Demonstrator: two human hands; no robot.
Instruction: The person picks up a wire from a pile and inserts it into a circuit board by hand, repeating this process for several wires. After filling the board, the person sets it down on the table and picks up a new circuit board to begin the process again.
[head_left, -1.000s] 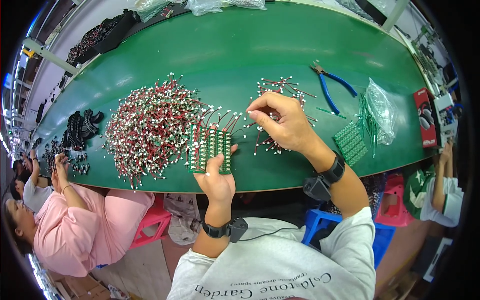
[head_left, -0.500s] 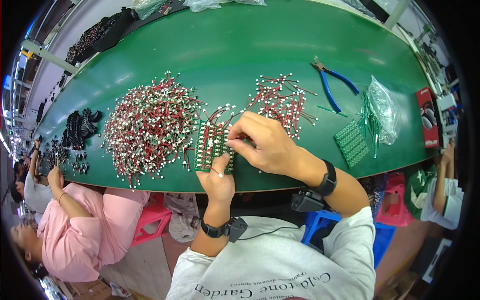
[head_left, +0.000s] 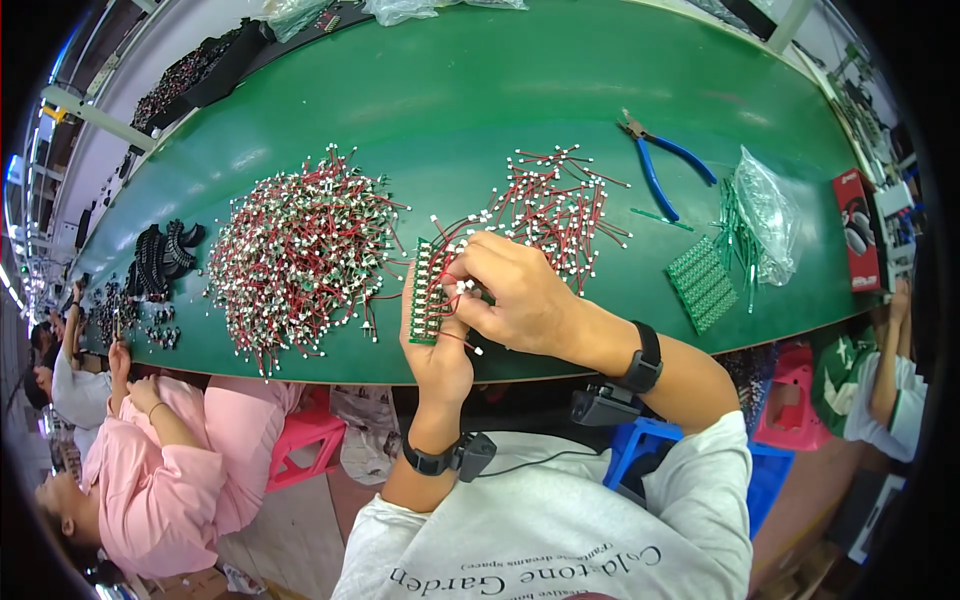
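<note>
My left hand (head_left: 437, 352) holds a small green circuit board (head_left: 428, 292) upright over the near edge of the green table (head_left: 420, 110), palm behind it, fingers closed around its lower part. My right hand (head_left: 512, 292) lies across the board from 3 o'clock, fingertips pinched narrow on a white connector with a red wire (head_left: 462, 288) right at the board's face — touching it, as far as I can tell. Several red wires already stick out of the board's top toward 12 o'clock.

At 9 o'clock from the board sits the large heap of red-and-white wire leads (head_left: 298, 252); a smaller, looser heap (head_left: 550, 205) lies at 1 o'clock, just beyond my right knuckles. Further toward 2 o'clock rest the blue-handled pliers (head_left: 662, 165), and at 3 o'clock a second green board (head_left: 702, 284) lies flat beside a clear plastic bag (head_left: 765, 212) — well apart from my hands. Black parts (head_left: 165, 258) are piled at the far 9 o'clock end, near a person in pink (head_left: 165, 470) seated below the table edge.
</note>
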